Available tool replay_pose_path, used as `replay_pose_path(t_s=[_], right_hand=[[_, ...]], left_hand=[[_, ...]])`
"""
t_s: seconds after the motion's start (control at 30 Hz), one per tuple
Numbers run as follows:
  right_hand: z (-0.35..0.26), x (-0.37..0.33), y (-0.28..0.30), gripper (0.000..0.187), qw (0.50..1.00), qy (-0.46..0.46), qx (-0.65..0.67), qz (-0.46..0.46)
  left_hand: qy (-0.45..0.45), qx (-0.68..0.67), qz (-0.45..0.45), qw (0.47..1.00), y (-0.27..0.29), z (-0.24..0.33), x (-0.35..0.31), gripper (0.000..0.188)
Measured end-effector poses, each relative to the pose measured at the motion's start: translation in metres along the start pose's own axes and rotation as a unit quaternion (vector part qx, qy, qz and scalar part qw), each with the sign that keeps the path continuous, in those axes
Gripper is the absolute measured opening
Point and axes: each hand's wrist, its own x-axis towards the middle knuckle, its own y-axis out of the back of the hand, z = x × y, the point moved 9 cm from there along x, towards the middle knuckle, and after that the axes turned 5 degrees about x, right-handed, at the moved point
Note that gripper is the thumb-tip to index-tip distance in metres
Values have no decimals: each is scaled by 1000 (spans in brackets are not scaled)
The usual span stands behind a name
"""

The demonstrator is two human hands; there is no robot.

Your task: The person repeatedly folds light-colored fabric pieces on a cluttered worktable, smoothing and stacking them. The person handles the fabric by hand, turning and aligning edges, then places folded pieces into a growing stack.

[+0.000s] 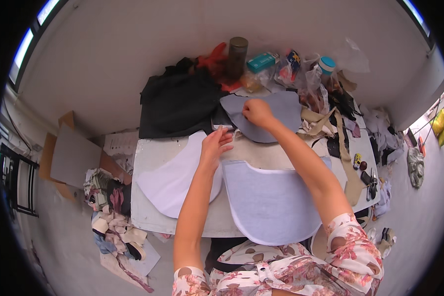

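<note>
My right hand (258,113) is closed at the upper part of a grey-blue fabric piece (283,111) with a curved edge, near the back of the table. The fingertips and the exact grip are hidden. Just left of it and nearer me, my left hand (215,147) is open, its fingers apart and holding nothing. Beneath the left wrist lies a white curved fabric piece (170,185). A light blue fabric piece with white edging (271,202) lies at the front, partly beneath my right forearm. Beyond the left fingers is a small dark flat object (223,120).
Black cloth (177,106) covers the table's back left. Along the wall stand a lidded jar (238,52), a teal box (261,62) and plastic bags. Scissors (373,186) lie at the right edge. Scrap piles (116,227) and a cardboard box (76,155) are at left.
</note>
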Motion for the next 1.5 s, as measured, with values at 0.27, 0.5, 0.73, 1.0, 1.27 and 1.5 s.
replay_pose_path(t_s=[0.27,0.5,0.73,1.0,1.27,1.5], right_hand=[[-72,-60,41,22,990,128,39,-50],[-93,-59,82,31,969,203,119,-79],[-38,-109,157,20,983,181,-15,-8],[-27,-178,223,15,937,78,332,74],[-28,-240,240,27,869,42,444,214],[-37,-286,234,31,867,-1,456,203]], left_hand=[[-72,55,65,994,-17,24,19,42],[-486,445,82,747,-83,138,-85,13],[-482,333,70,808,-64,174,-129,18],[-471,116,39,874,-42,185,-157,18],[-427,37,-45,902,-47,178,-188,20],[-309,-22,-78,948,-46,129,-208,22]])
